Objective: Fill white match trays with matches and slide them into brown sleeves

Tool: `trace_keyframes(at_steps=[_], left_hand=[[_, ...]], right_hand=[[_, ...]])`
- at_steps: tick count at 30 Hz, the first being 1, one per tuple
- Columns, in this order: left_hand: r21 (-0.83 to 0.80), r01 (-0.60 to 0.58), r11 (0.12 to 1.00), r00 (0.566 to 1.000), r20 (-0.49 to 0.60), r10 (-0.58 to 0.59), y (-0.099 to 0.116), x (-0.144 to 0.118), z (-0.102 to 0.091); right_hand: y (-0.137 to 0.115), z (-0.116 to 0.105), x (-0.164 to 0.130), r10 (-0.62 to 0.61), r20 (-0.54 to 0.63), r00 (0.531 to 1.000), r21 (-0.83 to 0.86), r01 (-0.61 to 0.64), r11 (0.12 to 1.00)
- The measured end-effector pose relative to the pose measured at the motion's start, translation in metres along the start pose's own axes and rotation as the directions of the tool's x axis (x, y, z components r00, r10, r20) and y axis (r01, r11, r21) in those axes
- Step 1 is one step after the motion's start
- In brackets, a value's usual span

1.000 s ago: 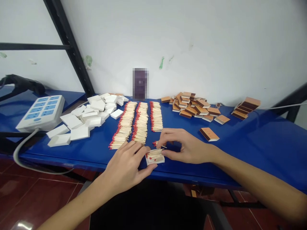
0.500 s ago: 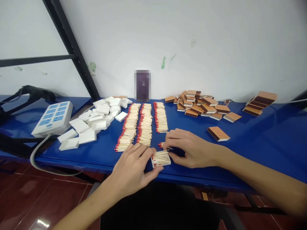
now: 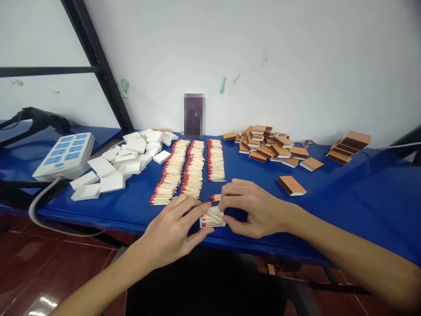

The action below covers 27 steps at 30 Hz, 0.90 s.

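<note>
A small white matchbox tray (image 3: 213, 218) filled with red-tipped matches lies near the front edge of the blue table (image 3: 345, 197). My left hand (image 3: 174, 230) holds the tray's left side, thumb under its front and fingers over its top. My right hand (image 3: 253, 206) pinches the tray's right end with fingertips on the matches. A few loose matches (image 3: 215, 197) lie just behind the tray. Three long rows of matches (image 3: 194, 169) run away from my hands toward the wall.
A pile of empty white trays (image 3: 125, 160) lies at the left, with a white and blue power strip (image 3: 64, 156) and its grey cable further left. Brown matchbox sleeves (image 3: 272, 149) are heaped at the back right, one lone box (image 3: 291, 185) lies nearer, and a small stack (image 3: 348, 147) sits far right.
My right-hand fingers have closed in onto the tray's right end. My left forefinger has stretched over the tray's top. The tray stays in place; the view shifted a little.
</note>
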<state>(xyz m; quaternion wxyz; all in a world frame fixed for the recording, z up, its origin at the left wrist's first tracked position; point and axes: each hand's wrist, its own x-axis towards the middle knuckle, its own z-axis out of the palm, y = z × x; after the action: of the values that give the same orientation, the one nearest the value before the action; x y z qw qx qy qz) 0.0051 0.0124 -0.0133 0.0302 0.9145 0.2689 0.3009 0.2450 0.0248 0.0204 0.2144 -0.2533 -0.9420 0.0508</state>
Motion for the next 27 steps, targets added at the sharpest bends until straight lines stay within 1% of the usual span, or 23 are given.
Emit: trace_keyframes(at_steps=[5,8,10,11,13,15,17,19,22,24,27], left_hand=[[-0.029,-0.031,0.999,0.999,0.009,0.031,0.0,0.001,-0.002],[-0.01,-0.034,0.999,0.999,0.014,0.034,0.001,0.001,-0.002],[0.009,-0.029,1.0,0.999,0.027,0.029,0.001,0.0,-0.002],[0.015,-0.025,1.0,0.999,0.033,0.025,0.001,0.0,-0.002],[0.012,-0.01,1.0,0.999,0.032,0.01,0.001,0.0,-0.002],[-0.006,0.008,1.0,1.0,0.025,-0.008,0.0,0.0,-0.002],[-0.023,0.012,1.0,1.0,0.017,-0.011,-0.002,0.0,-0.001],[-0.025,0.005,1.0,1.0,0.012,-0.004,-0.003,0.0,0.0],[-0.004,-0.01,1.0,1.0,-0.001,0.01,-0.003,-0.001,0.001],[0.028,-0.039,0.999,0.999,-0.03,0.04,-0.002,-0.001,0.001],[0.071,-0.091,0.993,0.993,-0.073,0.096,-0.001,0.0,0.001]], right_hand=[[-0.001,0.001,0.001,-0.05,-0.022,0.998,-0.095,0.048,0.994],[-0.003,0.002,0.001,-0.09,-0.016,0.996,-0.184,0.086,0.979],[-0.006,0.003,0.001,-0.094,-0.005,0.996,-0.242,0.09,0.966],[-0.007,0.003,0.002,-0.073,-0.001,0.997,-0.259,0.071,0.963],[-0.011,0.004,0.002,0.012,0.001,1.0,-0.247,-0.011,0.969],[-0.013,0.004,0.003,0.122,0.024,0.992,-0.18,-0.115,0.977],[-0.015,0.003,0.004,0.201,0.073,0.977,-0.102,-0.193,0.976],[-0.016,0.001,0.005,0.246,0.111,0.963,-0.041,-0.243,0.969],[-0.017,-0.001,0.007,0.288,0.119,0.95,0.014,-0.291,0.956],[-0.017,-0.001,0.008,0.305,0.123,0.944,0.018,-0.309,0.951],[-0.02,0.0,0.008,0.332,0.13,0.934,-0.034,-0.331,0.943]])
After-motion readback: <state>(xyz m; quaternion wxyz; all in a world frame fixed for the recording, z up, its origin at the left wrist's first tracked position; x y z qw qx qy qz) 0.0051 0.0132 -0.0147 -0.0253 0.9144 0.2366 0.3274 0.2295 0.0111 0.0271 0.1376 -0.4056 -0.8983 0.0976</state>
